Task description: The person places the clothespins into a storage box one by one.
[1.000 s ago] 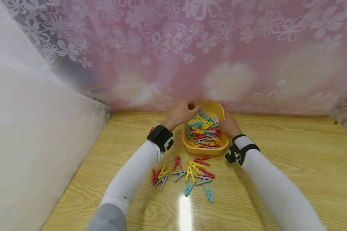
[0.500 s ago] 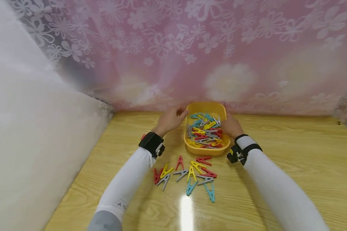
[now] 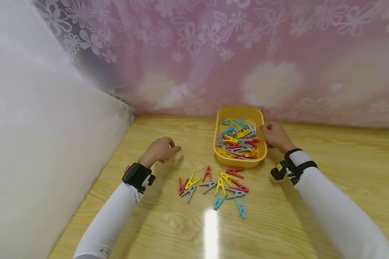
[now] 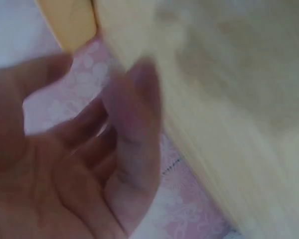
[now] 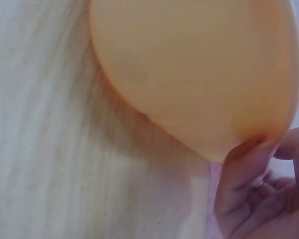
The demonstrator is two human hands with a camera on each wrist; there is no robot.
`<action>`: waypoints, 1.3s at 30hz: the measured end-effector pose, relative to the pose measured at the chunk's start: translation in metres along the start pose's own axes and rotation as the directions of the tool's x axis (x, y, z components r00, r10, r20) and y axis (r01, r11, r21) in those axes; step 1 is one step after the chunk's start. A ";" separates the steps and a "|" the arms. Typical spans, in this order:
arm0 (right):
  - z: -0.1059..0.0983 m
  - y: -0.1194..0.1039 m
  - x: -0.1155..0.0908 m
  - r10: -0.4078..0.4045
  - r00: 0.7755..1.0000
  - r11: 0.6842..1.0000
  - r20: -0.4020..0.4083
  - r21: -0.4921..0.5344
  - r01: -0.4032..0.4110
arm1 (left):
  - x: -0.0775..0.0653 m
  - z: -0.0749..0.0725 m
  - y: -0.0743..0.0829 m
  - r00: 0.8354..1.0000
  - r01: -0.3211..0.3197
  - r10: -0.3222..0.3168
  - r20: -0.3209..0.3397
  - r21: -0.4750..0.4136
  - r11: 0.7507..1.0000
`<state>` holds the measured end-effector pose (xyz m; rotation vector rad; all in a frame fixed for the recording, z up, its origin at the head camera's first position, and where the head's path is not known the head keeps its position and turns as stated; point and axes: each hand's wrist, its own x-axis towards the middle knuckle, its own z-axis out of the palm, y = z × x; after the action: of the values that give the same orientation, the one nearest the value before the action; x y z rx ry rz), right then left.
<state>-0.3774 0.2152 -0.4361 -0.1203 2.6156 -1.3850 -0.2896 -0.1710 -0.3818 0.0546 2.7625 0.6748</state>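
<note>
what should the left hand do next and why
Probably reach down and pinch the leftmost red clip: the left hand appears empty and is near the loose clips on the near side of the bin, while the right hand pinches the bin's edge and many clips already lie inside.

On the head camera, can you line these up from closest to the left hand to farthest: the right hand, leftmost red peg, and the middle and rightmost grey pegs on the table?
From the left hand:
1. Leftmost red peg: left end of the loose pegs.
2. Middle grey peg: mid-group.
3. Rightmost grey peg: right side.
4. Right hand: across the yellow tub.
</note>
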 end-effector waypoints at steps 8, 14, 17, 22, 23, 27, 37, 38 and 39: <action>-0.001 0.002 0.002 -0.038 0.999 0.999 -0.031 0.023 0.039 | -0.029 0.031 -0.001 0.979 0.068 -0.078 0.186 0.061 0.996; 0.000 0.004 0.003 -0.030 0.999 0.999 -0.045 0.038 0.032 | -0.036 0.043 0.006 0.987 0.004 -0.023 0.161 0.118 0.993; 0.003 0.003 0.003 -0.018 0.999 0.999 -0.040 0.047 0.020 | -0.039 0.046 0.006 0.990 -0.013 -0.006 0.143 0.131 0.991; 0.007 0.004 0.001 0.000 0.999 0.999 -0.039 0.047 0.002 | -0.045 0.051 0.006 0.992 -0.013 -0.004 0.126 0.132 0.991; 0.007 0.005 0.000 -0.001 0.999 0.999 -0.040 0.046 0.003 | -0.045 0.052 0.006 0.992 -0.012 -0.005 0.126 0.133 0.991; 0.011 0.005 -0.001 0.005 0.999 0.999 -0.043 0.040 -0.003 | -0.048 0.055 0.004 0.992 -0.022 0.005 0.130 0.130 0.991; 0.012 0.003 -0.004 0.023 0.999 0.999 -0.039 0.029 -0.022 | -0.052 0.054 -0.004 0.992 -0.026 0.017 0.122 0.080 0.996; 0.012 0.002 -0.004 0.025 0.999 0.999 -0.042 0.027 -0.024 | -0.052 0.054 -0.003 0.993 -0.035 0.025 0.118 0.083 0.996; 0.011 0.002 -0.005 0.026 0.999 0.999 -0.043 0.026 -0.025 | -0.052 0.055 -0.003 0.993 -0.042 0.031 0.113 0.088 0.995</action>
<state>-0.3707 0.2078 -0.4437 -0.0536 2.6236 -1.4279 -0.2239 -0.1552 -0.4152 0.1579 2.6885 0.5383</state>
